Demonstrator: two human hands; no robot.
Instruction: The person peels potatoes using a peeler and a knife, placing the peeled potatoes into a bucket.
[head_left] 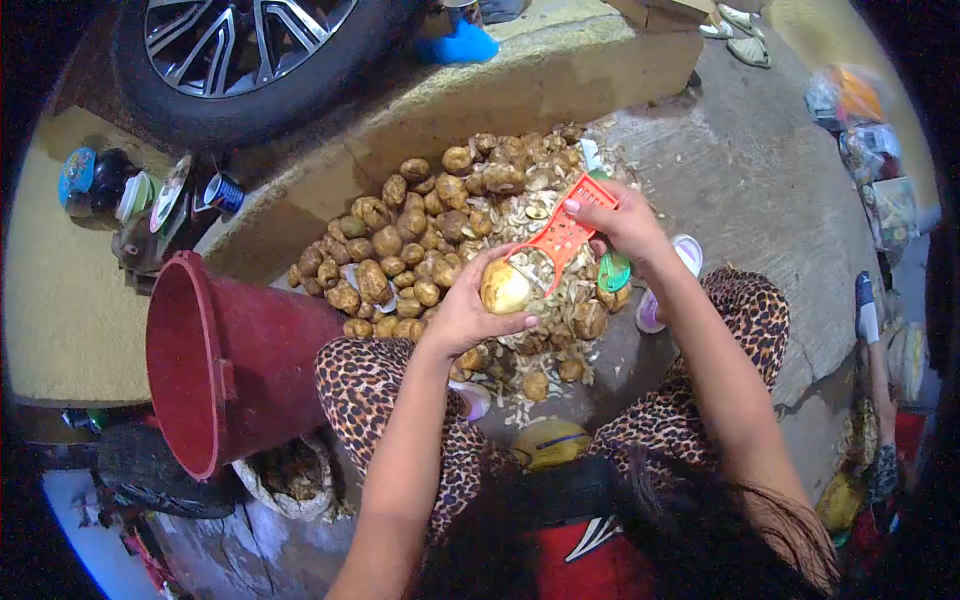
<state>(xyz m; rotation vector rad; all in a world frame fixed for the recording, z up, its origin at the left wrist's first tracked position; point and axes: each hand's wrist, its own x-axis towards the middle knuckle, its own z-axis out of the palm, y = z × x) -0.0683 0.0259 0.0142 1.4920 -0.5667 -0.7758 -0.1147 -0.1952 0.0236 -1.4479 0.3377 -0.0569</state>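
Note:
My left hand [468, 312] is wrapped round a partly peeled potato [506, 287], its pale flesh facing up. My right hand [622, 222] grips the orange peeler [566, 232] by its handle, and the peeler's forked end lies at the potato's upper right side. Below and beyond both hands, a heap of unpeeled brown potatoes [388, 240] spreads over the floor. Pale peelings [510, 222] are scattered among the potatoes and under the peeler. A green object [614, 271] shows just below my right hand.
A red bucket [262, 350] lies tilted at the left, beside my knee. Behind the heap runs a concrete ledge [400, 135], with a car wheel [240, 50] above it. Plastic bags [868, 150] lie at the right, and sandals [748, 50] at the top right.

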